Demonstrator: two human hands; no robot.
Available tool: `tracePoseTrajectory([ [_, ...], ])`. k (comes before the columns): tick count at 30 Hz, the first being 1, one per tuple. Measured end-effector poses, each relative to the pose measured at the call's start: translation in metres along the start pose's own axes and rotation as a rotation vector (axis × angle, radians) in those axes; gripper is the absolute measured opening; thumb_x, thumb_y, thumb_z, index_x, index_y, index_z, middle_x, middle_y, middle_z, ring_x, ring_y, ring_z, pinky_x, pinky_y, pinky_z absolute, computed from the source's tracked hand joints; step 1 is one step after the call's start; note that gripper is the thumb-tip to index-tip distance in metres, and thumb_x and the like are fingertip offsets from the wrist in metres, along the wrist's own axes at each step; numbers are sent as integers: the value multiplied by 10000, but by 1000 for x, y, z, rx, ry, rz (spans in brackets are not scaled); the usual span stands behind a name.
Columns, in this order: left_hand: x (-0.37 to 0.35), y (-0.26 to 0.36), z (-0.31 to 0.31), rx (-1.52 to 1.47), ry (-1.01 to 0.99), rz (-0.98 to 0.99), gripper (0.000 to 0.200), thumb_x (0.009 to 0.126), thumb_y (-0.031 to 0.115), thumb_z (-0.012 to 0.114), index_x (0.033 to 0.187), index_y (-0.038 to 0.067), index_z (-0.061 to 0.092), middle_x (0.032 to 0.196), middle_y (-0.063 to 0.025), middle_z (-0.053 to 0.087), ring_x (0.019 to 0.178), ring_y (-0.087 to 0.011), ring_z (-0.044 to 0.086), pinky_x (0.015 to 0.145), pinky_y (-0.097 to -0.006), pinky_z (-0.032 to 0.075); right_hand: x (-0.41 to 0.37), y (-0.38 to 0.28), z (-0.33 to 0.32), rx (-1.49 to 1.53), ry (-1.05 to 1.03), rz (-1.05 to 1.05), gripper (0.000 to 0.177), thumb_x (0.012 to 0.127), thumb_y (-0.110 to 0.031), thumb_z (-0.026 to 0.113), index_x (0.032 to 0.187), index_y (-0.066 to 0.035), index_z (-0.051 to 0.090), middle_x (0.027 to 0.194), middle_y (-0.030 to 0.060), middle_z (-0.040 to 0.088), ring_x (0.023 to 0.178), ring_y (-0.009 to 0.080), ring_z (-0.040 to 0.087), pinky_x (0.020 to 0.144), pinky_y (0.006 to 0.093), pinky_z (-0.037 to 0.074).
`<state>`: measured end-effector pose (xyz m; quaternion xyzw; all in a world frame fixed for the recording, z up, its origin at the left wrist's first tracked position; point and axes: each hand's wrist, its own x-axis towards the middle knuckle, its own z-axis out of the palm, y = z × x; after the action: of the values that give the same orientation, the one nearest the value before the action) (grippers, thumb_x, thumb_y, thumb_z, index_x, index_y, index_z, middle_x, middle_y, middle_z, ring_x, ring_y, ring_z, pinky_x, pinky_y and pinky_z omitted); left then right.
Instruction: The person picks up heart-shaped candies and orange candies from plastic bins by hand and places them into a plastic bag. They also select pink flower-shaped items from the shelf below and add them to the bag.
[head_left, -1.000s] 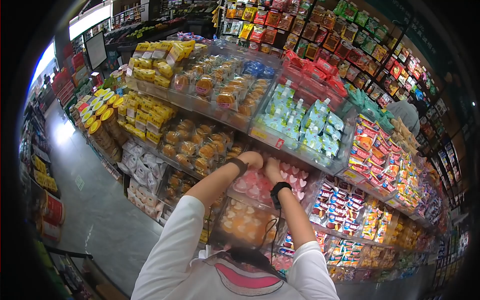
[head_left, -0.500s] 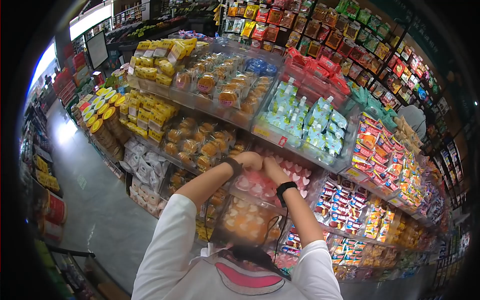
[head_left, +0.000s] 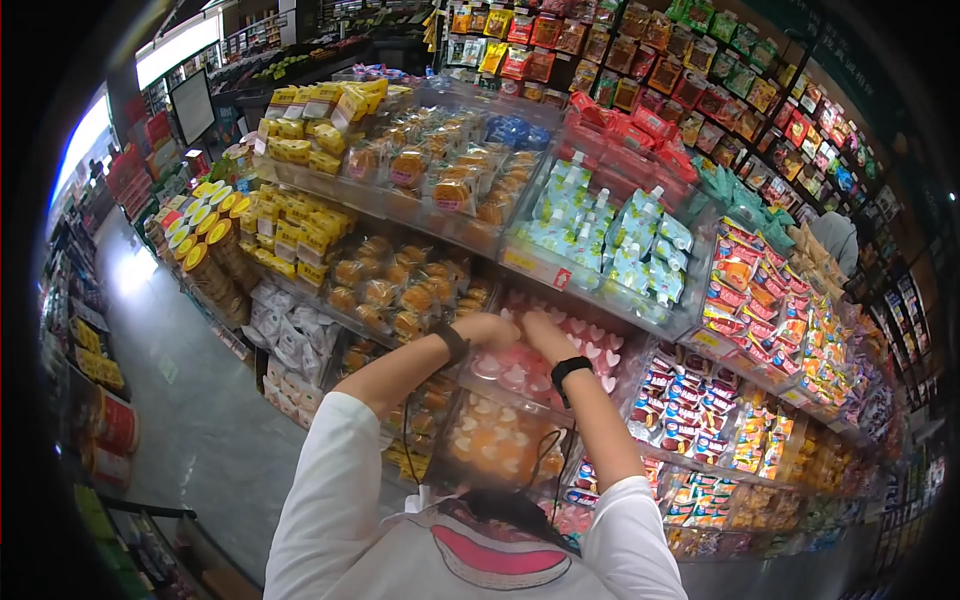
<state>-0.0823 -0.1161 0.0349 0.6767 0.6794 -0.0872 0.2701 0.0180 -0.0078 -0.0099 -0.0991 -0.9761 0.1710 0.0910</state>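
Note:
Both my hands reach into a bin of pink heart-shaped jelly cups [head_left: 512, 378] on the middle tier of a display stand. My left hand [head_left: 490, 330], with a dark band at the wrist, is slightly blurred, its fingers curled in over the cups. Close beside it, my right hand [head_left: 541, 332] is bent down with its fingers drawn together; a black watch [head_left: 570, 370] sits on that wrist. The fingertips of both hands are hidden, so whatever lies in them cannot be made out. White hearts show on the cups around the hands.
Above the bin hangs the edge of a tier with light-blue spouted pouches [head_left: 570, 220] and wrapped round cakes [head_left: 455, 188]. Below lie orange heart jelly cups [head_left: 490, 440]. Packaged buns [head_left: 380, 290] stand left, purple-and-white packets [head_left: 685, 400] right. A grey floor aisle [head_left: 190, 400] runs left.
My left hand has shifted slightly left and down, and its elbow has moved outward. The right hand stays nearly in place over the pink jelly cups.

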Motion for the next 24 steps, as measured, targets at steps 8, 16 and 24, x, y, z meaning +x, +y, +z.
tracePoseTrajectory([
  [8,-11,8,44,143,72,246,263,794,154,446,744,-11,644,762,-197,629,697,-340,605,648,-408,475,15,11,23,48,36,50,175,748,-52,501,794,39,643,867,263,605,811,380,602,715,417,478],
  [16,-41,46,58,5,285,-43,496,859,415,424,1065,-13,564,1137,-240,526,1016,-402,513,852,-471,418,-1,-7,2,54,38,42,183,754,-44,508,847,52,633,886,283,601,806,376,604,705,423,474],
  [24,-48,62,69,-106,274,-184,690,904,522,265,1323,-19,357,1386,-270,275,1301,-412,233,1056,-515,177,-23,-25,-15,-2,-51,20,192,786,-67,521,913,41,617,910,240,613,844,383,593,736,419,476],
])
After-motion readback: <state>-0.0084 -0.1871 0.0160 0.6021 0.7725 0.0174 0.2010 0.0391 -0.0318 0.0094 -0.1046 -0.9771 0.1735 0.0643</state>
